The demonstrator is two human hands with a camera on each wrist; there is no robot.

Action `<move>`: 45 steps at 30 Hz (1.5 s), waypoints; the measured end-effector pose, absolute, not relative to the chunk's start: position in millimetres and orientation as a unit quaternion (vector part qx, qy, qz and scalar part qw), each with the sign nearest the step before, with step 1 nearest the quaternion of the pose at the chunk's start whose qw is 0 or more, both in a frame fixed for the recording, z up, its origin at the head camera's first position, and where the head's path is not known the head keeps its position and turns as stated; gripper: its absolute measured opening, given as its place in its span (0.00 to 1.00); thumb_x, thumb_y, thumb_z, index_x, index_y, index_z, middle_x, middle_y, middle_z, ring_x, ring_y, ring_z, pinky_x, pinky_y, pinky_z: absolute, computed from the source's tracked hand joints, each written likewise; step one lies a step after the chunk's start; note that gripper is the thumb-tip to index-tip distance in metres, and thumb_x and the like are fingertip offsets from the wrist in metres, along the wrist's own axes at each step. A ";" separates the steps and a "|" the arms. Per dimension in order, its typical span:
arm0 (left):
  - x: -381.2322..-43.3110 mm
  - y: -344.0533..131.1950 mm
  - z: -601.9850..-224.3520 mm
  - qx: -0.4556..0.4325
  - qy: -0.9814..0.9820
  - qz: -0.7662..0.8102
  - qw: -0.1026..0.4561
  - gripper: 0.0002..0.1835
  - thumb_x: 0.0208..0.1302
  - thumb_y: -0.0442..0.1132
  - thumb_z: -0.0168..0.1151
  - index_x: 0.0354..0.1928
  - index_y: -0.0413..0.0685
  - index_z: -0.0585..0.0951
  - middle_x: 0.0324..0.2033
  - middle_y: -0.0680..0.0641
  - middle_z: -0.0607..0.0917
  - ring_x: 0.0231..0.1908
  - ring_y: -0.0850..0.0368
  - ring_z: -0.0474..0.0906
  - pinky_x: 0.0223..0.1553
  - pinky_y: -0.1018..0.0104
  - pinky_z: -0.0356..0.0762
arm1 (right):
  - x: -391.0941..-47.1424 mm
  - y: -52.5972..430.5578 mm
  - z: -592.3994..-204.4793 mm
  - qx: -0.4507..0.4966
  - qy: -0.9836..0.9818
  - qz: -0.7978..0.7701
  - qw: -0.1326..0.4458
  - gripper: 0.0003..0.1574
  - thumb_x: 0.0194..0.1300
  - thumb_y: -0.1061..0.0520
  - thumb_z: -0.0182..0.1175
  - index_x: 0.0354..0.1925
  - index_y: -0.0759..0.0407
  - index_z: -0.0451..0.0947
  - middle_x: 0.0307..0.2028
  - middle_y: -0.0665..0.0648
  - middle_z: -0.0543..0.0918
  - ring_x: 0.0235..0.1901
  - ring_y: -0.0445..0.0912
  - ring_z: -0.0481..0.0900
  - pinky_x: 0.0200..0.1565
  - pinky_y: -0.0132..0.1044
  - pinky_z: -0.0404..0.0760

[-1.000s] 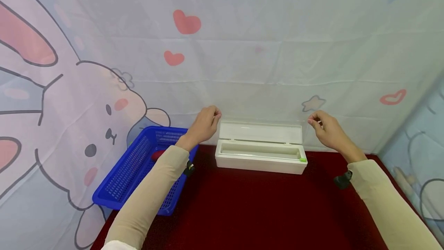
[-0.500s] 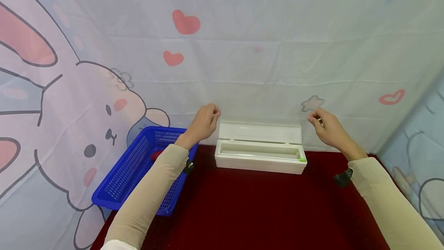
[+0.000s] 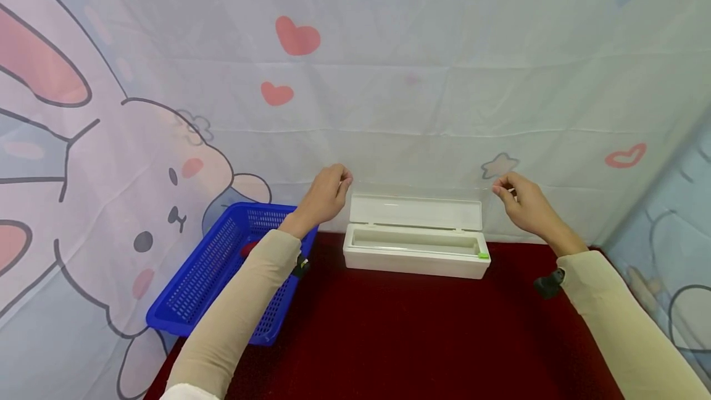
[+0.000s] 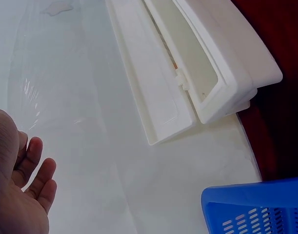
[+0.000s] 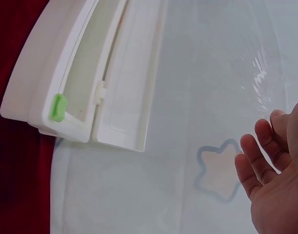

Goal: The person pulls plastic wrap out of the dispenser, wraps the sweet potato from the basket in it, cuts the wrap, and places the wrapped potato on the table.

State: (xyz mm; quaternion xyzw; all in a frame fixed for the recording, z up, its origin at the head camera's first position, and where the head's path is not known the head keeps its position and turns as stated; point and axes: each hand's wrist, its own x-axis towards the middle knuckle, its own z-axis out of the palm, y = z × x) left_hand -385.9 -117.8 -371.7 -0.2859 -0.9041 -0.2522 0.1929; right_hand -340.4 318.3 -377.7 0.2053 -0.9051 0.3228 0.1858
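A sheet of clear cling film point(image 5: 260, 80) is stretched between both hands, its gathered creases shining in the two wrist views. My left hand point(image 3: 324, 195) pinches one corner between thumb and forefinger, up and to the left of the white dispenser box point(image 3: 416, 264). At the other end my right hand point(image 3: 524, 205) pinches the opposite corner, up and to the right of the box. The box's hinged lid point(image 3: 416, 212) stands raised at the back. A green slider point(image 3: 483, 256) sits at the right end of its front edge. The film is barely visible in the head view.
A blue plastic basket point(image 3: 183, 301) with a red item point(image 3: 248, 249) inside stands to the left, partly behind the left sleeve. The dark red tabletop point(image 3: 400, 338) stretches in front of the box. A printed cloth backdrop point(image 3: 422, 97) rises right behind it.
Both hands have risen very slightly, still pinching the cling film. The box and basket have stayed in place.
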 end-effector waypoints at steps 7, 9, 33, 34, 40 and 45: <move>-388.6 -119.7 -372.4 -0.288 -0.903 -0.255 0.191 0.10 0.84 0.34 0.48 0.49 0.34 0.77 0.42 0.37 0.82 0.42 0.44 0.75 0.51 0.48 0.76 | -340.7 318.6 -376.1 0.200 -0.908 0.321 0.182 0.15 0.85 0.60 0.49 0.52 0.72 0.76 0.47 0.72 0.83 0.44 0.61 0.80 0.46 0.50 0.77; -389.0 -120.2 -371.9 -0.288 -0.903 -0.255 0.191 0.11 0.85 0.34 0.48 0.49 0.34 0.77 0.43 0.37 0.83 0.43 0.44 0.75 0.52 0.48 0.76 | -340.9 318.5 -375.0 0.201 -0.908 0.320 0.182 0.15 0.85 0.60 0.49 0.52 0.72 0.76 0.46 0.72 0.83 0.44 0.61 0.80 0.45 0.48 0.77; -392.0 -118.7 -355.1 -0.299 -0.893 -0.254 0.219 0.10 0.83 0.34 0.50 0.48 0.33 0.78 0.43 0.36 0.83 0.45 0.40 0.77 0.53 0.47 0.75 | -341.9 319.7 -359.8 0.205 -0.904 0.316 0.201 0.13 0.84 0.60 0.51 0.51 0.71 0.77 0.45 0.70 0.84 0.42 0.56 0.79 0.39 0.28 0.72; -392.1 -118.3 -354.7 -0.300 -0.892 -0.254 0.222 0.10 0.83 0.34 0.50 0.47 0.33 0.78 0.42 0.36 0.83 0.45 0.40 0.77 0.53 0.47 0.75 | -341.7 319.9 -359.1 0.206 -0.904 0.315 0.203 0.13 0.84 0.61 0.51 0.51 0.71 0.77 0.45 0.69 0.84 0.42 0.56 0.79 0.39 0.28 0.72; -391.7 -117.4 -351.9 -0.306 -0.888 -0.255 0.232 0.10 0.83 0.33 0.51 0.48 0.33 0.78 0.42 0.36 0.83 0.43 0.40 0.77 0.52 0.47 0.75 | -342.0 320.5 -355.3 0.209 -0.902 0.317 0.207 0.13 0.84 0.61 0.51 0.52 0.71 0.77 0.45 0.69 0.84 0.42 0.55 0.79 0.40 0.26 0.71; -391.9 -118.6 -351.6 -0.304 -0.889 -0.254 0.229 0.10 0.84 0.34 0.50 0.48 0.33 0.78 0.43 0.36 0.83 0.44 0.40 0.77 0.52 0.47 0.75 | -343.1 320.4 -354.4 0.203 -0.907 0.315 0.195 0.15 0.85 0.59 0.49 0.53 0.71 0.77 0.46 0.69 0.83 0.44 0.56 0.79 0.42 0.32 0.72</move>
